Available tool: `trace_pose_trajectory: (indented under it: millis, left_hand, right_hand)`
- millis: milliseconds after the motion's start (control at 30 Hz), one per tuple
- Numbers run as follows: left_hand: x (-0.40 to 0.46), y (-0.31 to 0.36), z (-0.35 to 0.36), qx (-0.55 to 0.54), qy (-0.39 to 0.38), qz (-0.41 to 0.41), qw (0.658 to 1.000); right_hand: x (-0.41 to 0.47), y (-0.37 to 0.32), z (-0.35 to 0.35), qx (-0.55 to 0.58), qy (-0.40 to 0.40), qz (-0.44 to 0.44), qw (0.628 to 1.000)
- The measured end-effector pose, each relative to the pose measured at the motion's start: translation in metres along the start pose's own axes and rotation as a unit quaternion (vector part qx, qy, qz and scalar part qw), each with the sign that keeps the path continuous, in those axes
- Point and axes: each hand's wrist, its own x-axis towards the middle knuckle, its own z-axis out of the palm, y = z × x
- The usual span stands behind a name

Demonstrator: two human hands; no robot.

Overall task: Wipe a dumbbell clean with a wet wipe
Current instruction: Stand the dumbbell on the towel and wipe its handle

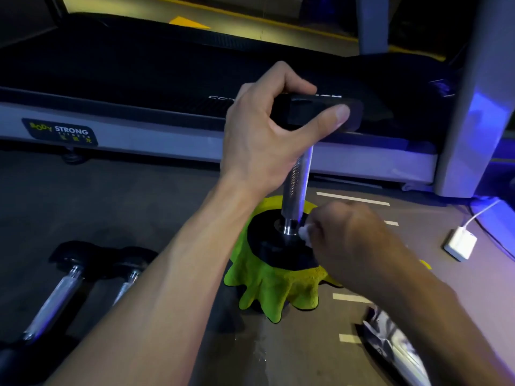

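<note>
The right hand (345, 235) pinches a wadded white wet wipe (305, 234) in its curled fingers, pressing it against the base of the chrome handle where it meets the lower head. The left hand (267, 135) curls its fingers and thumb round the upper black head of the dumbbell (296, 185), which stands upright on a yellow-green cloth (276, 291). Two more dumbbells (69, 285) lie near left; a treadmill (139, 79) stands beyond, a white charger (459, 245) far right, a crinkled silver packet (390, 341) near right.
</note>
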Motion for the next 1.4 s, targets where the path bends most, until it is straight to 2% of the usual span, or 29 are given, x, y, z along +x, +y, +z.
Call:
trace_pose_trajectory:
  millis: [133, 267, 400, 500, 633, 733, 833, 933, 967, 1133, 1200, 1333, 1400]
  left_hand:
    - [0.001, 0.001, 0.000, 0.000, -0.003, -0.002, 1.000]
    - [0.000, 0.003, 0.000, 0.001, -0.013, 0.006, 1.000]
    - [-0.003, 0.005, 0.002, 0.014, -0.019, 0.021, 0.999]
    - [-0.004, 0.006, 0.006, 0.025, -0.021, 0.027, 0.999]
    - [0.000, 0.004, 0.007, 0.032, -0.013, 0.025, 0.999]
    - [0.002, 0.003, 0.007, 0.022, -0.013, 0.019, 1.000]
    - [0.002, 0.002, 0.005, 0.014, -0.017, 0.015, 1.000]
    - [0.004, 0.003, 0.006, 0.015, -0.016, 0.011, 1.000]
    - [0.004, 0.004, 0.007, 0.016, -0.016, 0.009, 1.000]
    - [0.002, 0.005, 0.009, 0.020, -0.024, 0.021, 0.999]
    - [0.001, 0.006, 0.009, 0.028, -0.031, 0.029, 0.999]
    - [-0.004, 0.009, 0.015, 0.045, -0.031, 0.040, 0.998]
    - [-0.006, 0.011, 0.019, 0.052, -0.025, 0.045, 0.997]
  right_hand:
    - [0.000, -0.018, -0.002, 0.007, 0.068, -0.114, 0.991]
    - [0.009, -0.039, 0.013, -0.023, 0.084, -0.110, 0.990]
    - [0.014, -0.052, 0.019, -0.124, 0.023, -0.088, 0.988]
    - [0.019, -0.058, 0.019, -0.166, -0.006, -0.120, 0.979]
    - [0.003, -0.056, 0.011, -0.127, -0.001, -0.144, 0.981]
    - [-0.009, -0.028, -0.002, -0.057, 0.003, -0.090, 0.994]
    - [-0.012, 0.005, -0.006, -0.050, 0.076, -0.027, 0.995]
    - [-0.014, 0.004, -0.009, 0.002, 0.129, -0.041, 0.991]
    - [-0.013, -0.002, -0.007, 0.005, 0.118, -0.053, 0.992]
    - [0.004, -0.044, 0.016, -0.137, 0.016, -0.093, 0.986]
    - [0.009, -0.055, 0.015, -0.168, 0.029, -0.107, 0.980]
    - [0.012, -0.061, 0.018, -0.194, -0.028, -0.116, 0.974]
    - [0.008, -0.059, 0.017, -0.191, -0.013, -0.118, 0.974]
